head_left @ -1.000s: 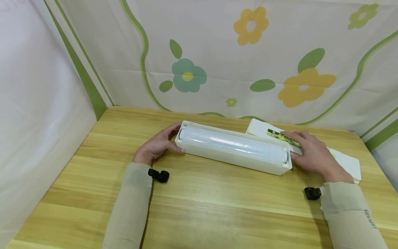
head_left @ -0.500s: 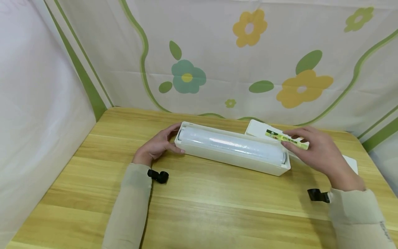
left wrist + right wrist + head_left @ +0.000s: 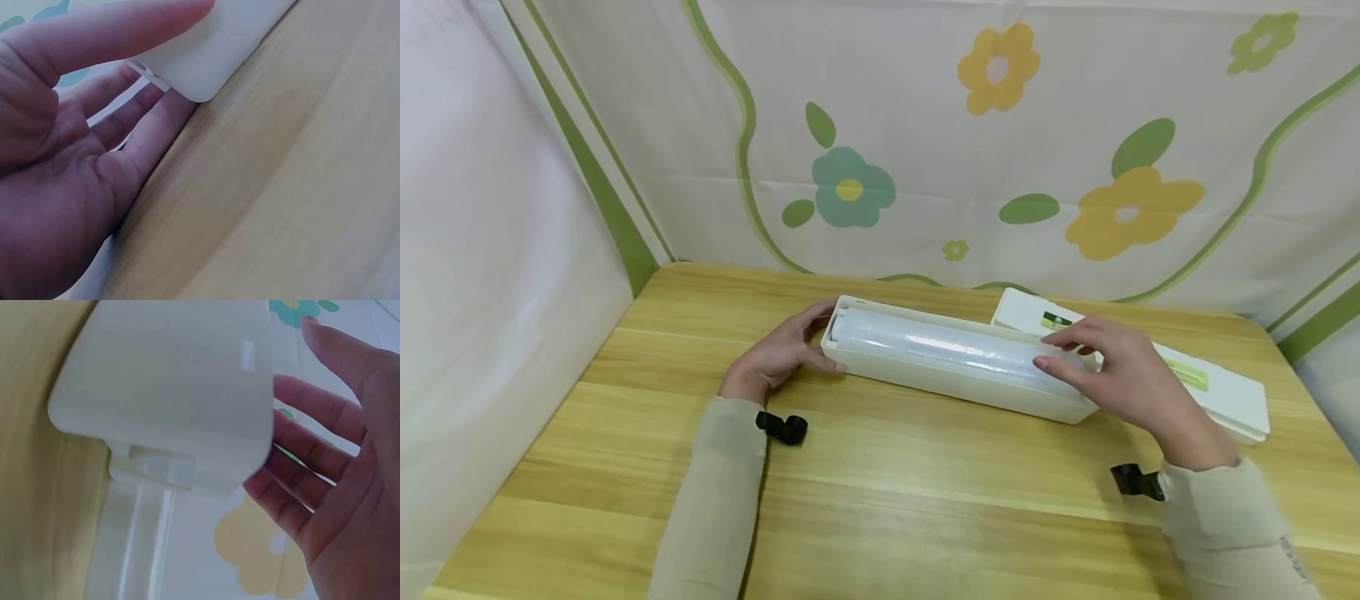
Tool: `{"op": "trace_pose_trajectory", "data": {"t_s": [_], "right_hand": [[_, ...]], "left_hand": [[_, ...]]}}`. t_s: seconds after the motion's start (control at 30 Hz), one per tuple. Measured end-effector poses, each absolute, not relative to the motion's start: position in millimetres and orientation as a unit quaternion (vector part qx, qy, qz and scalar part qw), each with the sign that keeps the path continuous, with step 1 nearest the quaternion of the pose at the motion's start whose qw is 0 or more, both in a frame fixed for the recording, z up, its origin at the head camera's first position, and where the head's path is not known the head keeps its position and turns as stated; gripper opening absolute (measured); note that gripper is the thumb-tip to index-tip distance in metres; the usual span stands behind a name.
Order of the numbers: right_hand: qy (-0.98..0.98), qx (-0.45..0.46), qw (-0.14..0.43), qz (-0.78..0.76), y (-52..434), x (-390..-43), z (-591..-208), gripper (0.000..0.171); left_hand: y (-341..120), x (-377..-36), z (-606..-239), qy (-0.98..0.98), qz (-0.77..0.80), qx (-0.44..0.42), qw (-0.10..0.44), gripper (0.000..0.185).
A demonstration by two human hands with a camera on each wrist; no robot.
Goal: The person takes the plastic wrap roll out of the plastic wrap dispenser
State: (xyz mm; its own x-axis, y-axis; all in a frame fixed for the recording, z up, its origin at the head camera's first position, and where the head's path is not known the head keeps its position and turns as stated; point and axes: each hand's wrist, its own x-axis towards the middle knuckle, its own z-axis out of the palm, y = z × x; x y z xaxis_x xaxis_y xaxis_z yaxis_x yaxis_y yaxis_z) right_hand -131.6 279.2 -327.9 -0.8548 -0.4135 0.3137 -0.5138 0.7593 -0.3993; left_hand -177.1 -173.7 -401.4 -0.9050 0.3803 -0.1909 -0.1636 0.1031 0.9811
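Note:
A long white box (image 3: 955, 387) lies open on the table, slightly slanted, with a clear plastic film roll (image 3: 947, 342) inside. My left hand (image 3: 781, 354) grips the box's left end, thumb on the front wall and fingers behind; in the left wrist view the thumb lies along the box's end (image 3: 200, 69). Over the right end of the roll hovers my right hand (image 3: 1112, 367), thumb and forefinger apart and nothing held between them. Its loosely bent fingers show beside the box's right end (image 3: 162, 381) in the right wrist view.
Behind and right of the box lies a long white lid (image 3: 1236, 396) with a yellow-green label (image 3: 1189, 375), partly covered by the right hand. A wood-grain table (image 3: 925, 508) carries everything. A flower-printed curtain (image 3: 925, 108) hangs along the back edge.
My right hand has come off the lid and moved left over the roll's right end, uncovering more of the lid. The left hand and the box stay in place.

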Motion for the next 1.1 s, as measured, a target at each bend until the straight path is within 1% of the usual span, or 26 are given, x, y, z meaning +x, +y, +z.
{"op": "trace_pose_trajectory", "data": {"t_s": [0.23,0.53,0.7,0.83,1.1], "right_hand": [[-0.933,0.242,0.134,0.229,275,-126,-338,0.033],[-0.953,0.203,0.080,0.208,270,-124,-338,0.050],[-0.957,0.197,0.080,0.196,267,-124,-336,0.053],[-0.961,0.196,0.070,0.182,265,-123,-333,0.059],[-0.961,0.224,0.065,0.149,261,-127,-331,0.063]], "left_hand": [[-173,-178,-401,0.714,0.665,0.080,0.203,0.111],[-173,-177,-401,0.719,0.660,0.085,0.200,0.111],[-173,-177,-399,0.722,0.657,0.085,0.197,0.112],[-173,-177,-399,0.724,0.657,0.080,0.194,0.111],[-174,-176,-402,0.723,0.659,0.081,0.193,0.110]]}}
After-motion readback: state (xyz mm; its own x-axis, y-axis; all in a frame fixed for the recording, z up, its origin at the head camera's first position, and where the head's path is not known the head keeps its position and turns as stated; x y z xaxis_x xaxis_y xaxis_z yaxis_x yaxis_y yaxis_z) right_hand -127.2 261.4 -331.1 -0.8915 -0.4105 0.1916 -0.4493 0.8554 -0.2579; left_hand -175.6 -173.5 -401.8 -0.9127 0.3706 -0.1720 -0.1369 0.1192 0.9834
